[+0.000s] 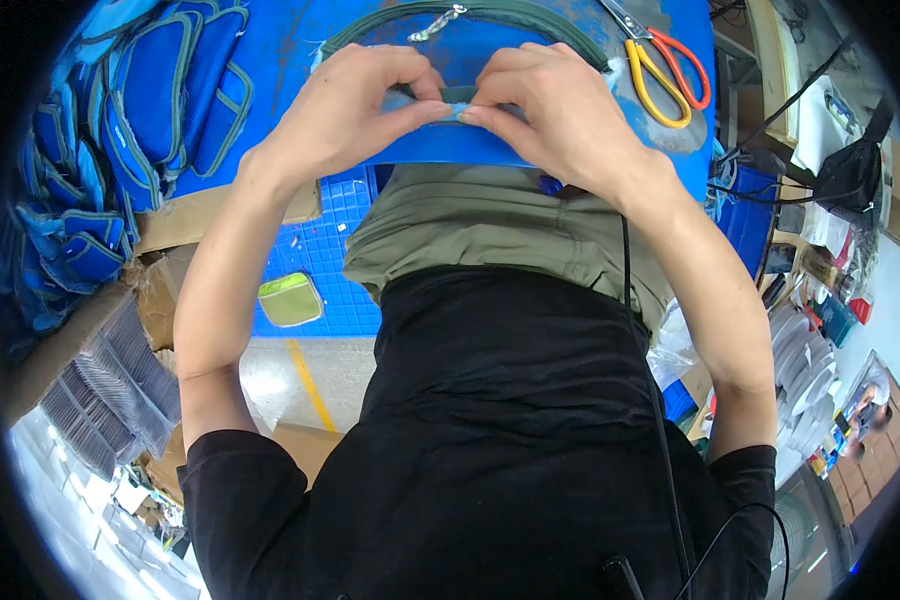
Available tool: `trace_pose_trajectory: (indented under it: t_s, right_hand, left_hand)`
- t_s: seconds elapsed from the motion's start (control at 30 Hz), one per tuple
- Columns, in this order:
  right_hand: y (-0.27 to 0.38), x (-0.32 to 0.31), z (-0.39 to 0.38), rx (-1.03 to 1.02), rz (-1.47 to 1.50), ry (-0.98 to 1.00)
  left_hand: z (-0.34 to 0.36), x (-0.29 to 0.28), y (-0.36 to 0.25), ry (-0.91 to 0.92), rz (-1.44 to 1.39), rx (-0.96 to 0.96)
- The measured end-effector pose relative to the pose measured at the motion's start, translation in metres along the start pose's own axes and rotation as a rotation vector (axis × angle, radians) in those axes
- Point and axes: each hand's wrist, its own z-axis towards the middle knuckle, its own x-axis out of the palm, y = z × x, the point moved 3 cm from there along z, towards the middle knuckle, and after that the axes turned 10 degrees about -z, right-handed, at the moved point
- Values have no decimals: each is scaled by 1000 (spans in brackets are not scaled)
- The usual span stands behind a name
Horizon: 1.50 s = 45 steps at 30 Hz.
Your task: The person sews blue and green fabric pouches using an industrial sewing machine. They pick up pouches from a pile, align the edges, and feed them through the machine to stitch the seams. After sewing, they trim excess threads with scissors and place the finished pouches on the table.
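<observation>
A dark green zipper strip [530, 12] with a silver pull [437, 22] arches across the blue work surface just beyond my hands. Both hands meet at the near edge of the surface, over a small stretch of blue fabric with a dark green edge [459, 95]. My left hand [365, 105] is closed, its thumb and fingers pinching that stretch. From the other side my right hand [555, 110] pinches it too, thumb tip close to the left thumb. The fingers hide much of the piece, and whether it joins the zipper strip I cannot tell.
Scissors [660, 75] with yellow and red handles lie right of my right hand. Blue pouch-like pieces with green binding [155, 100] are heaped at the left. Below the surface are a blue grid panel [345, 215] and a yellow-green square patch [291, 300]. A black cord [627, 250] hangs along my front.
</observation>
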Motion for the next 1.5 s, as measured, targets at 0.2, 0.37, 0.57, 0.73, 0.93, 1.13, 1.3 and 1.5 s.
trace_pose_trajectory:
  t_s: [0.2,0.37,0.57,0.73,0.93,1.13,1.3,1.5]
  right_hand:
    - [-1,-21,-1,66,200,-79]
    - [5,-46,0,66,255,-120]
    - [8,-63,-8,146,315,-116]
    - [9,-81,-11,211,383,-85]
    - [17,-103,-13,182,519,-141]
    - [19,-120,-20,225,579,-26]
    - [18,-115,-27,197,588,-125]
    - [20,-114,-26,163,615,-225]
  left_hand:
    - [-5,-12,-27,-118,-55,-22]
    - [-5,-23,-54,-136,-63,-95]
    - [1,-27,-84,-167,-141,30]
    - [2,-30,-100,-173,-148,86]
    - [4,-40,-120,-195,-86,116]
    - [3,-49,-137,-203,20,131]
    - [-1,-50,-141,-221,67,198]
    - [1,-49,-149,-192,21,252]
